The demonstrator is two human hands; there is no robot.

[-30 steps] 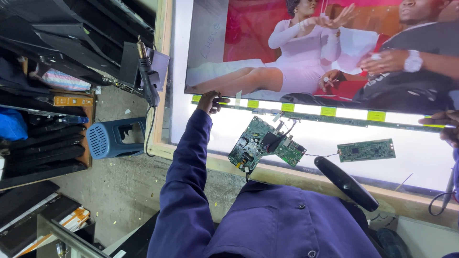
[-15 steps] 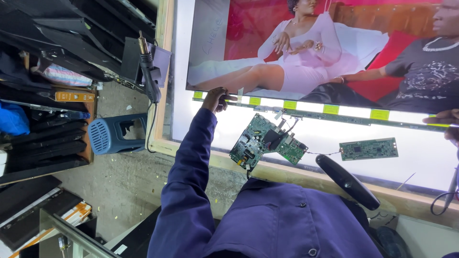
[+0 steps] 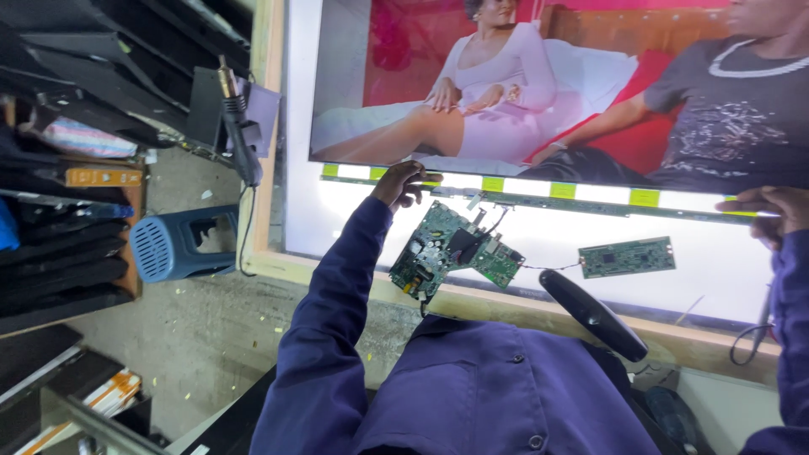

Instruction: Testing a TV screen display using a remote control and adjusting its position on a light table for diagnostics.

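A flat display panel [image 3: 539, 93] lies in a wooden frame, showing a picture of people, with a lit white backlight sheet [image 3: 716, 282] below it. My left hand [image 3: 403, 183] reaches out in a blue sleeve and grips the panel's lower edge near a dark strip with yellow-green tabs [image 3: 560, 191]. At the right border my right hand [image 3: 768, 211] holds the same edge. A green main circuit board [image 3: 453, 251] and a smaller green board [image 3: 628, 257], joined by thin wires, lie on the white sheet between my hands.
A long black oval object [image 3: 592, 315] rests on the wooden frame [image 3: 354, 282] near my chest. A blue plastic stool [image 3: 177, 244] stands on the concrete floor at the left. A cabled hand tool [image 3: 238, 126] hangs by the frame. Dark stacked panels [image 3: 59, 253] fill the left side.
The picture on the panel has changed to another scene. Both hands stay at the panel's lower edge; my left fingers have shifted slightly along it.
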